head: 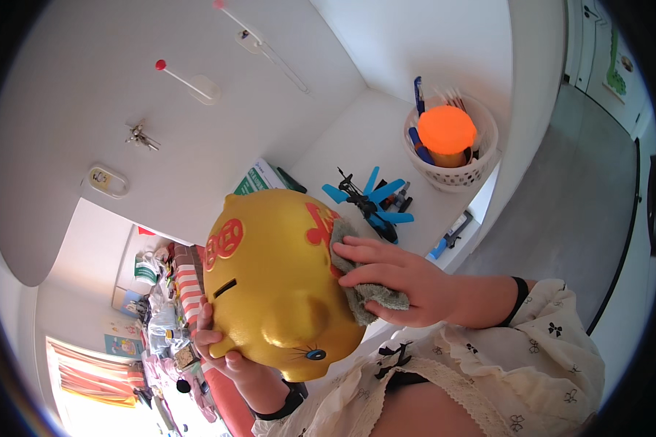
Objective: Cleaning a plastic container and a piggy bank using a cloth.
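A gold piggy bank [273, 257] with red raised markings, a dark coin slot and a painted blue eye is held up in front of me. My left hand [227, 349] grips it from the lower left, fingers around an ear-like bump. With my right hand [399, 276] I press a grey-green cloth [380, 296] against the bank's right side, over part of a red marking. The cloth is bunched under my fingers. Behind the bank, a toy helicopter [369, 202] with blue blades lies on a white shelf [339, 136].
A white perforated basket [451, 177] holds pens and an orange-lidded container [446, 130]. A green-and-white box [259, 177] stands behind the bank. A blue-and-grey tool [451, 236] lies on a lower ledge. Hooks [202, 89] are fixed to the white panel. Clutter [167, 317] covers a surface at lower left.
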`<control>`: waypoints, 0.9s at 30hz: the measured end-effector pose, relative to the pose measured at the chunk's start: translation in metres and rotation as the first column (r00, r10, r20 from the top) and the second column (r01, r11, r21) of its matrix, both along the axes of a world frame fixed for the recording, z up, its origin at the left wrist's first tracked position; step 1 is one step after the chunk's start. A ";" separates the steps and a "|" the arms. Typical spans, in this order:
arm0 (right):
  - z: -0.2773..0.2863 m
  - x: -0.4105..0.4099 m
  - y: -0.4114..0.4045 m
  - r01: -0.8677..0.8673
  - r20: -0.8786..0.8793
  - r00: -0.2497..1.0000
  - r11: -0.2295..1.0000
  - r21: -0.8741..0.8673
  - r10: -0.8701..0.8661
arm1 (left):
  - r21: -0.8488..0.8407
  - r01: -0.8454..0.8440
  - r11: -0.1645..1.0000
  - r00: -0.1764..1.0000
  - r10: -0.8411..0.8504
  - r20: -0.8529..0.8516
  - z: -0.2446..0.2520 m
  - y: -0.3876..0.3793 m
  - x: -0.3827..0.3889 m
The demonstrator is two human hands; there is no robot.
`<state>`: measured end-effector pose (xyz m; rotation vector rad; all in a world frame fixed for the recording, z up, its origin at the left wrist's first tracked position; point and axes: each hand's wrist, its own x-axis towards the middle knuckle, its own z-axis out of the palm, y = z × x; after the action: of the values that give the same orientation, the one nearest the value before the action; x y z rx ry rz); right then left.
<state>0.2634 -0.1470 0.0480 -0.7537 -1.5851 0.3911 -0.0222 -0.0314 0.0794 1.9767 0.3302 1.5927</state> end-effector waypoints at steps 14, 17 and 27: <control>-0.033 -0.001 -0.019 -0.189 -0.513 0.858 0.914 -0.360 -0.025 | -0.045 0.215 0.976 0.975 -0.212 0.064 0.006 -0.002 0.011; -0.014 -0.004 -0.011 -0.006 -0.496 0.868 0.998 -0.066 -0.028 | -0.011 0.152 0.988 0.987 -0.151 0.057 0.001 0.004 0.003; 0.034 -0.022 0.030 0.171 -0.103 0.979 0.984 -0.058 -0.176 | 0.013 0.074 0.997 0.997 -0.074 0.009 0.000 0.004 -0.001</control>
<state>0.2416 -0.1167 0.0824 -0.8867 -1.4004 0.3377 -0.0236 -0.0277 0.0790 1.9678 0.2412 1.5609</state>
